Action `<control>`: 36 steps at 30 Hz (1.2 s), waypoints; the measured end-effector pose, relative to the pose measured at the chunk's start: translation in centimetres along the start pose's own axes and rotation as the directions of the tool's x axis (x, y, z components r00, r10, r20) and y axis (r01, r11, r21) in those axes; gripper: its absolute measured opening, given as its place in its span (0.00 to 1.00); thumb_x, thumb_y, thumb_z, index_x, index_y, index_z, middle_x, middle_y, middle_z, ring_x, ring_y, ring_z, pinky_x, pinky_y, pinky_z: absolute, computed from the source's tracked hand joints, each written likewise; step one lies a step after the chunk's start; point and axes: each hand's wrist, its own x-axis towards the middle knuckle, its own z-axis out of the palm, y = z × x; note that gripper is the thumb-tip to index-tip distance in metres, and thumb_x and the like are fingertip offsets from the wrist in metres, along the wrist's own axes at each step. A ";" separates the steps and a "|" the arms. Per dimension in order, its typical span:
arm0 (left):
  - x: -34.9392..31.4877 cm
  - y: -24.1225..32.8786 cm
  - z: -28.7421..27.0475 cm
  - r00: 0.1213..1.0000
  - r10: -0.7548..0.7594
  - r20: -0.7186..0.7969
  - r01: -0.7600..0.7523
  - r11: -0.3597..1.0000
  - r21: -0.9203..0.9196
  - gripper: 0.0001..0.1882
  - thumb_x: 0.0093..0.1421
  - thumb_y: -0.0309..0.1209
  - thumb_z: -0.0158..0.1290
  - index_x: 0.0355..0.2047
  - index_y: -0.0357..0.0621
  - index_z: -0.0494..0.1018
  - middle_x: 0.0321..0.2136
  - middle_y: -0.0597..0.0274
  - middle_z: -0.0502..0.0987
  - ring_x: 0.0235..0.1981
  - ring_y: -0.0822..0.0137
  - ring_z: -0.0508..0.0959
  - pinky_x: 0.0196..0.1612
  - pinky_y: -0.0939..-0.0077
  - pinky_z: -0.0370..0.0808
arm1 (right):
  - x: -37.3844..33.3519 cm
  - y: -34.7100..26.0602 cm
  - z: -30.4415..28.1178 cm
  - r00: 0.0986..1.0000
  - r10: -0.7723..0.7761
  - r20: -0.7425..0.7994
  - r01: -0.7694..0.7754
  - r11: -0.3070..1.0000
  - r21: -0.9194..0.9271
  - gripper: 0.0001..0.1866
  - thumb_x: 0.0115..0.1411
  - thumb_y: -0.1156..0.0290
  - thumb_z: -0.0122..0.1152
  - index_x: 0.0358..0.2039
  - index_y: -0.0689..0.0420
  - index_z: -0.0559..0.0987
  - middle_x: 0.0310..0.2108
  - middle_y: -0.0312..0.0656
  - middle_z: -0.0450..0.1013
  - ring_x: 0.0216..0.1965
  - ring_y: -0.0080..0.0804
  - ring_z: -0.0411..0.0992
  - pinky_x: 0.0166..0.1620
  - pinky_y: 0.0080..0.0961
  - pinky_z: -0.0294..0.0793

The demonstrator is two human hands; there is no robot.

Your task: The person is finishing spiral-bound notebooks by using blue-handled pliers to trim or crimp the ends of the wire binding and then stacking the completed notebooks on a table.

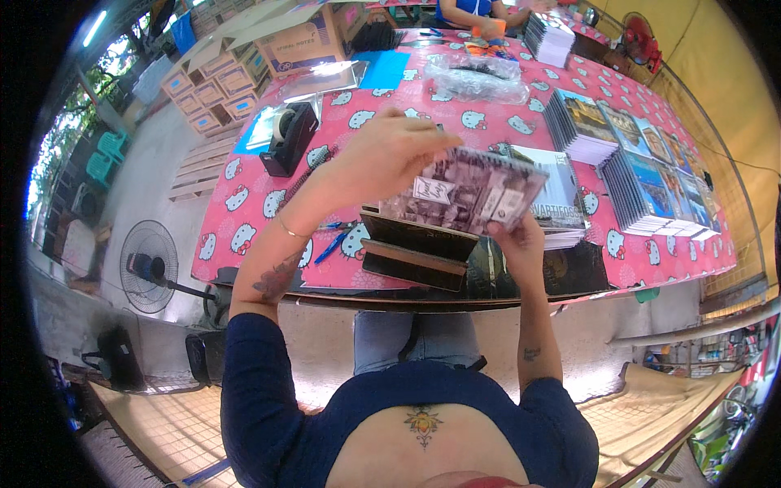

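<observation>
A spiral notebook (pixel 486 193) with a greyish-purple photo cover is tilted above the table's near edge. My right hand (pixel 521 246) is closed on its lower right corner, thumb on the cover. At the upper left edge, my left hand (pixel 390 150) has its fingers bent over the notebook by the binding; its thumb is hidden. Just below the notebook stands a dark angled stand (pixel 416 259) with a brown ledge. Blue-handled scissors (pixel 331 246) lie left of it. Partly behind the notebook, to the right, is a stack of white-covered notebooks (pixel 553 203).
A black tape dispenser (pixel 291 140) stands left on the pink cat-print tablecloth (pixel 472 120). Notebook stacks (pixel 659 191) line the right side. Clear plastic wrap (pixel 476 79) and cardboard boxes (pixel 301 45) are farther back. Another person (pixel 468 12) is across the table. A fan (pixel 149 267) stands left.
</observation>
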 end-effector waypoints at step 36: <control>-17.8 -6.1 12.8 0.518 -0.808 -0.279 0.811 0.568 -0.138 0.27 0.69 0.41 0.46 0.59 0.32 0.66 0.51 0.45 0.73 0.53 0.51 0.72 0.55 0.58 0.67 | 0.2 4.4 0.8 0.995 0.094 0.022 -0.095 0.995 0.006 0.38 0.55 0.68 0.73 0.63 0.59 0.64 0.47 0.39 0.72 0.48 0.28 0.71 0.54 0.23 0.70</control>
